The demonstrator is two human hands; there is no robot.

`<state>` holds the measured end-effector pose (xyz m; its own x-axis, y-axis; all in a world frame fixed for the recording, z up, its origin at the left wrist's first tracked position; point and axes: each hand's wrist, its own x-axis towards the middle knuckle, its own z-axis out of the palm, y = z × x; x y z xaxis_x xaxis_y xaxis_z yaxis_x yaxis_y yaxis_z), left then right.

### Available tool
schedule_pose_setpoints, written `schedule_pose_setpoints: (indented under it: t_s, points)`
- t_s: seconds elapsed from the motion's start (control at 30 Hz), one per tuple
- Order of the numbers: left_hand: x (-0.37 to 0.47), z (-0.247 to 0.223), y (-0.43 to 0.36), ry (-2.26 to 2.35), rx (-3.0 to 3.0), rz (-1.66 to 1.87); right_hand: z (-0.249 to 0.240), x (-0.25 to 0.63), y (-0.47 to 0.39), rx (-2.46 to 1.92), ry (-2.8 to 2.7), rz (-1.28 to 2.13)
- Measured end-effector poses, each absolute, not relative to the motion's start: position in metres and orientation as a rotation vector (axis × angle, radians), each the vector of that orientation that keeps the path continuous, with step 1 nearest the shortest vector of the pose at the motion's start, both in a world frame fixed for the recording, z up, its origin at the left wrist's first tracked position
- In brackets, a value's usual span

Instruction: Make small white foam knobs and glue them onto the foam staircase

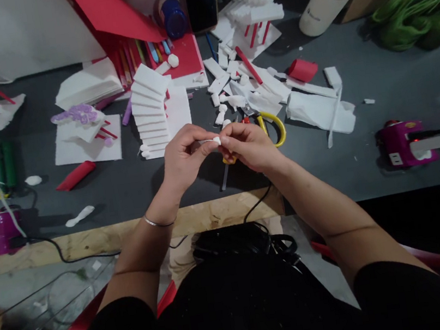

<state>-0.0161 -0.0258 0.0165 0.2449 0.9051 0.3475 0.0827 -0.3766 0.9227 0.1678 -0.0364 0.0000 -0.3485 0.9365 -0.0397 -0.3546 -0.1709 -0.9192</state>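
Small white piece point(217, 140), pinched between my two hands, front middle, just above the tabletop point(344, 163). Looks matte, plain white, stubby; the end between my fingertips is blunt and roundish. A thin pale edge runs back from it toward the left fingers; can't tell if that's the same piece or another. Too small to read material. Much of it sits behind fingers.

Left hand point(183, 156): closed, thumb and index gripping the piece from its left side, other fingers curled. Silver bracelet point(159, 221) on that wrist. Right hand point(251, 146): also closed, thumb and index on the piece's right end, fingers bent under. Fingertips of both nearly meet at the piece.

Around: scissors point(280, 129) with yellow handles, partly under my right hand. Thin pale stick point(225, 177) below the hands, near the tabletop's front edge. White stepped model point(150, 114) just beyond my left hand, panels fanned like stairs, small white lumps at its near left corner. White scraps point(218, 84) scattered beyond the right hand, flat bits and rounded ones, similar white to the held piece. Red roll point(76, 176) lies well left, near a purple-topped model point(83, 119).
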Motion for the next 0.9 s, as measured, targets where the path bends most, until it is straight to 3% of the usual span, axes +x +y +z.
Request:
schedule_pose_setpoints:
  t_s: [0.23, 0.43, 0.9]
  points:
    - [-0.0111, 0.0120, -0.0280, 0.952, 1.612, 1.278, 0.0040, 0.1646, -0.0410, -0.889, -1.190, 1.392]
    - [-0.0116, 0.0157, -0.0292, 0.947, 1.658, 1.264, 0.0057, 0.1630, -0.0431, -0.897, -1.174, 1.331]
    - [-0.0154, 0.0187, -0.0293, 0.841, 1.557, 1.117, 0.0041, 0.1715, -0.0382, -0.732, -1.073, 1.886]
